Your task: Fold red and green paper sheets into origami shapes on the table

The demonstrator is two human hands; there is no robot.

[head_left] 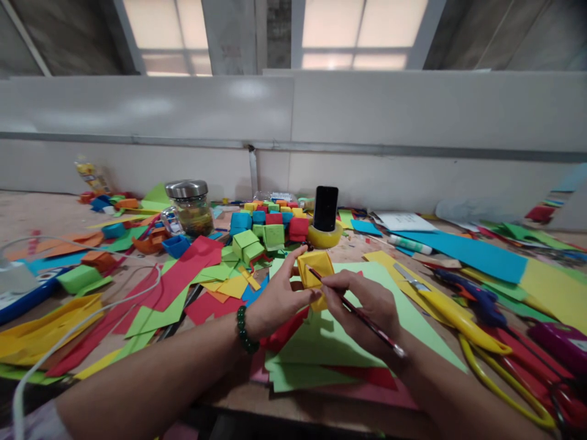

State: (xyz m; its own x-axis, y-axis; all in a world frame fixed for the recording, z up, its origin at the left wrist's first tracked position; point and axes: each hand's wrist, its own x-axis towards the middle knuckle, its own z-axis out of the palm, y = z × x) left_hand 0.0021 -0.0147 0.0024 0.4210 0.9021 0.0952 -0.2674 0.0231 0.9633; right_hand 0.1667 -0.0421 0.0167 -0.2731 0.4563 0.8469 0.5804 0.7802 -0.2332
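My left hand point(279, 299) grips a small yellow folded paper box point(315, 266), thumb and fingers closed round its left side. A green bead bracelet point(245, 330) sits on that wrist. My right hand point(362, 305) pinches a thin dark red pencil point(355, 311) whose tip touches the yellow box's front face. Both hands hover over a light green paper sheet point(330, 342) lying on the wooden worktable point(316, 409).
Several folded paper cubes point(268, 229) cluster behind the hands. A glass jar point(190, 208) stands at left and a black phone point(325, 209) sits propped in a yellow tape roll. A yellow utility knife point(447, 308), glue gun point(477, 299), scissors and coloured paper lie at right; a white cable point(82, 321) at left.
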